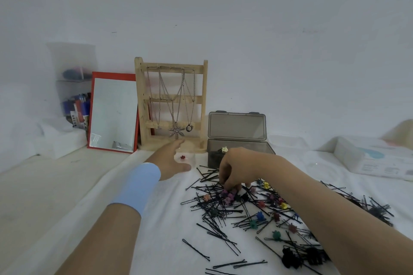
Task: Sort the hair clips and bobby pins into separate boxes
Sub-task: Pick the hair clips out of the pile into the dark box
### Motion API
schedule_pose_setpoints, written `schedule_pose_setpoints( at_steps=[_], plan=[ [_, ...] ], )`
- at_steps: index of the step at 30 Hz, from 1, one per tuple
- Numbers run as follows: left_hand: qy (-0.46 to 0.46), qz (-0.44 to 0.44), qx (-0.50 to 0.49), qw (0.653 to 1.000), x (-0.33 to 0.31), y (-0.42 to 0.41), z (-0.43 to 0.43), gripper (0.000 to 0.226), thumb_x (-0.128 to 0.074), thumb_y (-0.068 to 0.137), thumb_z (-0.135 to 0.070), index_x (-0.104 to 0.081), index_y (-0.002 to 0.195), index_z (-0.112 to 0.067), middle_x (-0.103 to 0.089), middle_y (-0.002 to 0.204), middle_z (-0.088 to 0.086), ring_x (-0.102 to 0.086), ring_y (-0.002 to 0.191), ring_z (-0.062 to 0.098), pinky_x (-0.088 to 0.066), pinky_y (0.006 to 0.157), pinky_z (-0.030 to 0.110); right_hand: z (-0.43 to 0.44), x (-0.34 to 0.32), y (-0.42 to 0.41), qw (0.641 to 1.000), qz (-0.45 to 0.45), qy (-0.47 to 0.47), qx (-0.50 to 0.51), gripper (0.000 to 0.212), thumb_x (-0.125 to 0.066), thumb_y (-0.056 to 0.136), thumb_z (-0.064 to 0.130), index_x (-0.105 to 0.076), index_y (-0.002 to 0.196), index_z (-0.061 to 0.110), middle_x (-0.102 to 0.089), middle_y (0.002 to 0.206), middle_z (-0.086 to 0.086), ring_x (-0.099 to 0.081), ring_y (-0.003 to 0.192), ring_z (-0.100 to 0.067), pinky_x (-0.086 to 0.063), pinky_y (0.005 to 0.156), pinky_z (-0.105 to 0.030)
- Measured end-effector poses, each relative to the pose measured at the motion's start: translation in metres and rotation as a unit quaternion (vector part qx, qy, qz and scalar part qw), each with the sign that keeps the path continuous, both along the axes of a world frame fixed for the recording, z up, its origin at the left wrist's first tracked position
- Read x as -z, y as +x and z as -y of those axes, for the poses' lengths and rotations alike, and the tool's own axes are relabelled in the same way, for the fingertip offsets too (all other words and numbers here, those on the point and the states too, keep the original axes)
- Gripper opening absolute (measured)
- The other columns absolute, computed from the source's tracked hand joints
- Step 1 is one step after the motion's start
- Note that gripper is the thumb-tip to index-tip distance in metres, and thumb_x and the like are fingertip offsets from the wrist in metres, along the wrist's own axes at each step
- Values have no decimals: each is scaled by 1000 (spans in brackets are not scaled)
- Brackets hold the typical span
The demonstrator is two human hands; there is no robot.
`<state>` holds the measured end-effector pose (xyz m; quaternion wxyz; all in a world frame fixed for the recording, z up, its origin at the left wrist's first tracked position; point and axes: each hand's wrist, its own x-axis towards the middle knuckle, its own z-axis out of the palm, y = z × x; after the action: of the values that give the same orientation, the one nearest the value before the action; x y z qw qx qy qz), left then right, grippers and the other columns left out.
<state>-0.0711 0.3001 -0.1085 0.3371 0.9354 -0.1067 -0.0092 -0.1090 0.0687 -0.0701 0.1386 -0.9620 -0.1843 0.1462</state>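
Far left, against the wall: a clear organiser (74, 96) holding pens. Just right of it a red-framed mirror (112, 114) leans upright, and next to that stands a wooden jewellery stand (171, 105) hung with chains.

The left hand (171, 159) is stretched far out to the foot of the stand, fingers straight and apart, holding nothing. A blue wristband (138, 187) sits on that forearm. A dark red clip (183, 157) lies in the crook between the thumb and the fingers; whether the hand touches it cannot be told.

Right of the stand sits a grey box (239, 154), lid raised. It holds dark pins, with a cream clip (224, 149) on top.

The right hand (237, 169) is near the box, fingers curled down into the far edge of the pile, at a cluster of purple clips (228, 195). Whether the fingertips pinch anything is hidden.

The pile covers the white cloth (169, 219) from centre to near right: black bobby pins (214, 214) lie crisscrossed with small coloured hair clips (260, 215) scattered among them.

Far right: a white carton (377, 158).
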Motion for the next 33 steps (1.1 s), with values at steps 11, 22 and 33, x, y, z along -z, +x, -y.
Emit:
schedule_pose_setpoints(
  at_steps=[11,22,33],
  plan=[
    [101,22,73,992,-46,-20,21,80,-87,68,-42,-44,135,-32,-53,120,-16,-55,108,8,-49,94,31,14,-17,-9,994,92,63,8,20,-78,79,16,-79,94,28,-68,77,21,-60,64,9,-44,57,-6],
    [30,54,171,983,-35,-38,99,75,-87,61,-45,-49,124,-32,-63,117,-16,-62,104,9,-53,91,32,44,-29,-18,974,165,148,56,21,-77,80,20,-80,92,36,-74,78,13,-63,62,2,-50,59,-14],
    [62,120,180,974,-6,-38,136,84,-87,68,-38,-42,139,-30,-40,138,-12,-47,124,9,-43,105,27,99,-17,-29,976,172,106,83,9,-76,81,16,-76,82,26,-67,78,15,-61,72,-3,-39,58,-9]
  ],
)
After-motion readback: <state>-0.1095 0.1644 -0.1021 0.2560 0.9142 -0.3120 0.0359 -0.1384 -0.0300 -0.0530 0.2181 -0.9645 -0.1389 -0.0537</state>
